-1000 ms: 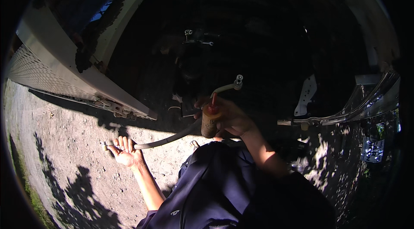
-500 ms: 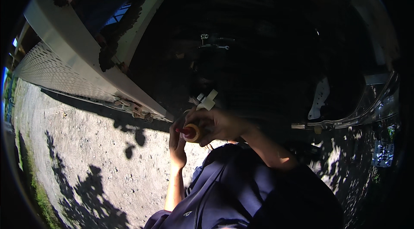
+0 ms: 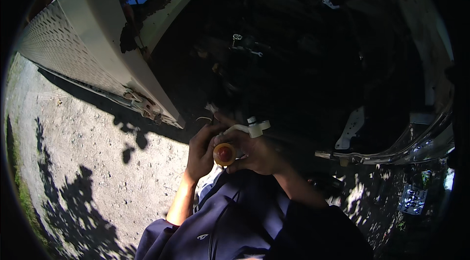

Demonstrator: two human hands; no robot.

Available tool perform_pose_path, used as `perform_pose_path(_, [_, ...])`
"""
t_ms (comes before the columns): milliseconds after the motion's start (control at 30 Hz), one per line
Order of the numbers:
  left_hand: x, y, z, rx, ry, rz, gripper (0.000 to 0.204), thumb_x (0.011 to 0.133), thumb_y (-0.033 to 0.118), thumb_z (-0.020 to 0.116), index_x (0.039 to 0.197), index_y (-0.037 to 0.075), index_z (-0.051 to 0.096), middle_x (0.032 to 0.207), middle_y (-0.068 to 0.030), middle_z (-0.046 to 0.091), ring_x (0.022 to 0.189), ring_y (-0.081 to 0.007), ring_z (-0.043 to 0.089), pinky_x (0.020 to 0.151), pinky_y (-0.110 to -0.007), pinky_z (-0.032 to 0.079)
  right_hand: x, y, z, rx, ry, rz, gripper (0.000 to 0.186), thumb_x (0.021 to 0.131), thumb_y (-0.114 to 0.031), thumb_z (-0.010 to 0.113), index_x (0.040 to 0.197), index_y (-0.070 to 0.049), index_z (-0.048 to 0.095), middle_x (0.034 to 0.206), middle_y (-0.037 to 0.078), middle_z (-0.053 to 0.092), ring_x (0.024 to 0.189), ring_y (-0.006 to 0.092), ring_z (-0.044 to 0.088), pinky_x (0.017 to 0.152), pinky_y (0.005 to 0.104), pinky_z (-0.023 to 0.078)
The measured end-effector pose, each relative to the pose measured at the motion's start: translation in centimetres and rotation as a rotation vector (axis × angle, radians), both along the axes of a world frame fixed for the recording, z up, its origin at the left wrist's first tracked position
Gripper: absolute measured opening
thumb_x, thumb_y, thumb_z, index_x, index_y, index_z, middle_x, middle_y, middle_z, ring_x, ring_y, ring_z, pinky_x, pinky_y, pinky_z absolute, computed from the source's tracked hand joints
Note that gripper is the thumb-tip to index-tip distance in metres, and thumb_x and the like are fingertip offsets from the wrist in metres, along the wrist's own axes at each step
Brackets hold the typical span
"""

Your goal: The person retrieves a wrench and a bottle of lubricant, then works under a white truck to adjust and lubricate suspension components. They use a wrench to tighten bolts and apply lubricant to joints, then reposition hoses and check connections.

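An amber squeeze bottle (image 3: 224,154) with a red tip points up at me in my right hand (image 3: 249,157), whose fingers are wrapped round it. Behind it a pale bent pipe with a block fitting (image 3: 256,127) runs down among my hands; whether the right fingers grip it too is hidden. My left hand (image 3: 198,154) is closed just left of the bottle, touching or very near it; what it holds is hidden in shadow.
A pale, rust-patched frame (image 3: 98,29) with a perforated panel (image 3: 51,44) stands at left. Wrenches (image 3: 247,50) lie in the dark space ahead. A holed metal bracket (image 3: 350,127) and shiny curved trim (image 3: 416,142) are at right. Below is sunlit gravel (image 3: 88,132).
My left hand came up and right from over the gravel to beside the bottle. The bottle moved down-left and now faces tip up toward me. The pipe's fitting end has dropped lower.
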State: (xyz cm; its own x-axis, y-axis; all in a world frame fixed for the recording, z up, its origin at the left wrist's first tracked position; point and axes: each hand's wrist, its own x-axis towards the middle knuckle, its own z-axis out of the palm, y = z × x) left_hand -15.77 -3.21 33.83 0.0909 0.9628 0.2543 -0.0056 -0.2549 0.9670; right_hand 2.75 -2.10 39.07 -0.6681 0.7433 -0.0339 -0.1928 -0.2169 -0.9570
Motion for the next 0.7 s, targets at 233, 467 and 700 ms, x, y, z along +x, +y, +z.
perform_pose_path(233, [0.3,-0.9,1.4,0.088,0.161,0.049,0.026,0.095,0.018,0.066,0.115,0.003,0.074,0.087,-0.0112,0.064,0.076,-0.0223,0.064,0.068,-0.033,0.05,2.1,-2.9,-0.5,0.013,-0.075,-0.094,0.069,0.07,0.005,0.086,0.134,-0.007,0.062,0.144,0.009,0.052,0.14,0.0237,0.047,0.11,0.0395,0.05])
perform_pose_path(467, [-1.7,-1.1,2.2,0.111,0.206,0.175,0.031,0.08,0.011,0.081,0.109,0.003,0.074,0.084,-0.0106,0.062,0.073,-0.023,0.064,0.064,-0.031,0.049,7.0,-3.4,1.6,0.058,-0.273,-0.25,0.068,0.067,0.009,0.086,0.129,-0.004,0.06,0.136,0.012,0.058,0.127,0.0253,0.059,0.11,0.0417,0.049])
perform_pose_path(700, [-2.1,-1.6,2.9,0.102,0.263,0.169,0.033,0.079,0.011,0.083,0.11,0.005,0.075,0.084,-0.0086,0.065,0.074,-0.0213,0.067,0.066,-0.032,0.053,9.6,-1.4,8.9,0.536,-0.592,-0.499,0.059,0.068,-0.001,0.089,0.122,-0.007,0.066,0.12,0.009,0.067,0.115,0.0231,0.064,0.098,0.0354,0.054])
